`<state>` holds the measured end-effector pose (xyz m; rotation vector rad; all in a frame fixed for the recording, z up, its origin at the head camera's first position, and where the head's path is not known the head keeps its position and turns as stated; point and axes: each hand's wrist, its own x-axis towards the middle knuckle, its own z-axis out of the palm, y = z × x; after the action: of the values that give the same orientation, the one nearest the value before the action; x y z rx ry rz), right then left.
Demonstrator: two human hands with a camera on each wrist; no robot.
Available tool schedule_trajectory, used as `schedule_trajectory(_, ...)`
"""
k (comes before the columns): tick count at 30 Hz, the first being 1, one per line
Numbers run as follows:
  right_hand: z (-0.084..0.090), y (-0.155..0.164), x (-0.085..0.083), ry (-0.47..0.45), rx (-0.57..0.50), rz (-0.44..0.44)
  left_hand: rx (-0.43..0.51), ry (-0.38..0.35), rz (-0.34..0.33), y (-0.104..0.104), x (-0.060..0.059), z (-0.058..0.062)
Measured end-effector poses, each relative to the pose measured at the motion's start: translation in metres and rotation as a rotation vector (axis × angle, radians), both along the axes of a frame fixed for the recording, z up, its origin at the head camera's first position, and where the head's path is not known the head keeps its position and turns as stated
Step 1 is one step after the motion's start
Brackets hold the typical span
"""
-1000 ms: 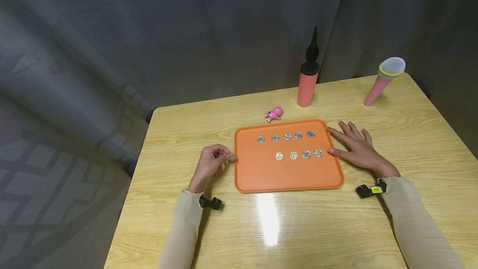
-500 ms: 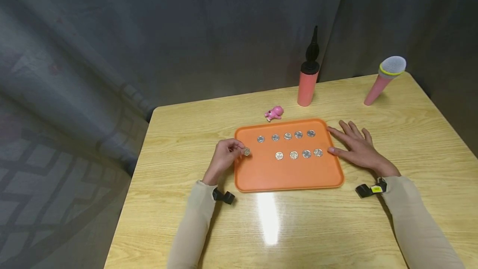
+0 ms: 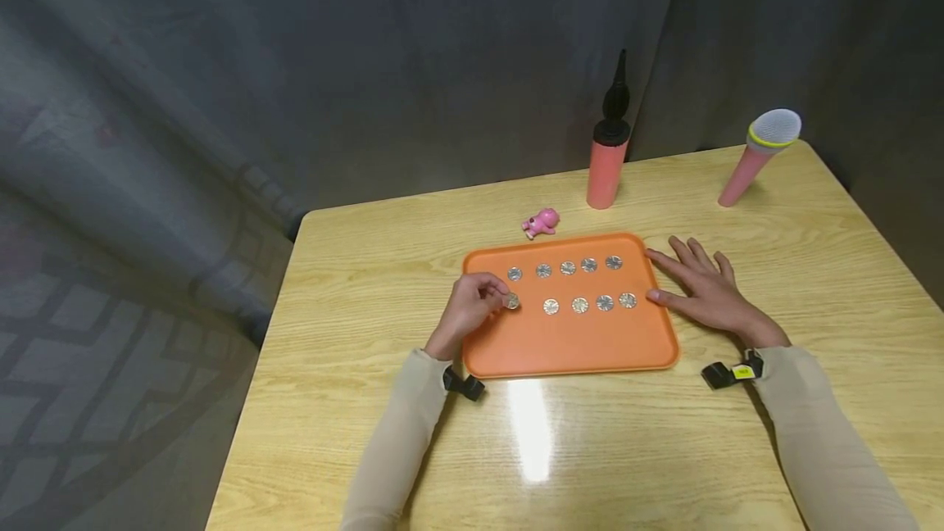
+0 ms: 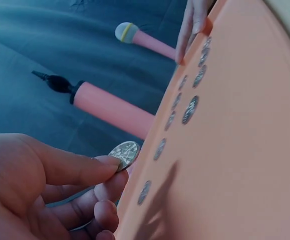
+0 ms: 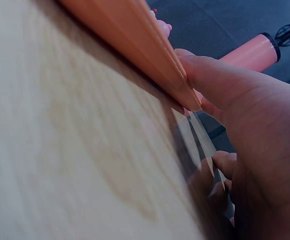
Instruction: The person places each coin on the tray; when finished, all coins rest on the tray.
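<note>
My left hand [image 3: 475,301] is over the left part of an orange tray [image 3: 560,351] and pinches a silvery coin [image 4: 125,154] between thumb and forefinger. In the left wrist view the coin is tilted, its patterned face showing. On the tray several coins lie flat in two rows; the nearest is the left coin [image 3: 551,306] of the front row, and the back row's left coin [image 3: 515,274] lies just beyond my fingers. My right hand [image 3: 701,289] lies spread at the tray's right edge, thumb and forefinger touching the rim [image 5: 177,70], other fingers on the table.
Behind the tray lies a small pink toy figure [image 3: 542,222]. A pink hand pump [image 3: 606,170] with a black nozzle stands further back. At the back right stands a pink toy microphone [image 3: 752,158]. A dark curtain [image 3: 442,64] hangs behind the wooden table [image 3: 354,269].
My left hand has moved right with the coin, from just outside the tray's left edge to above the tray. My right hand and the coins on the tray have stayed put.
</note>
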<state>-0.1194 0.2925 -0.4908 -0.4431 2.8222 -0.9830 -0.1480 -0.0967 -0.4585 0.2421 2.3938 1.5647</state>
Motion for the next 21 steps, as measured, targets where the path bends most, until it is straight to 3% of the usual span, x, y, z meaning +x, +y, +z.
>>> schedule_trajectory(7,0.001,-0.001,0.0,-0.009,-0.004,0.0,-0.105,0.091,-0.063,0.012,-0.001,-0.008)
schedule_trajectory(12,0.003,-0.001,0.001,-0.011,-0.006,-0.001,-0.198,0.16,-0.07,0.018,0.0,-0.011)
schedule_trajectory(21,0.003,-0.001,0.001,-0.008,-0.009,0.001,-0.352,0.212,-0.07,0.023,0.003,-0.011)
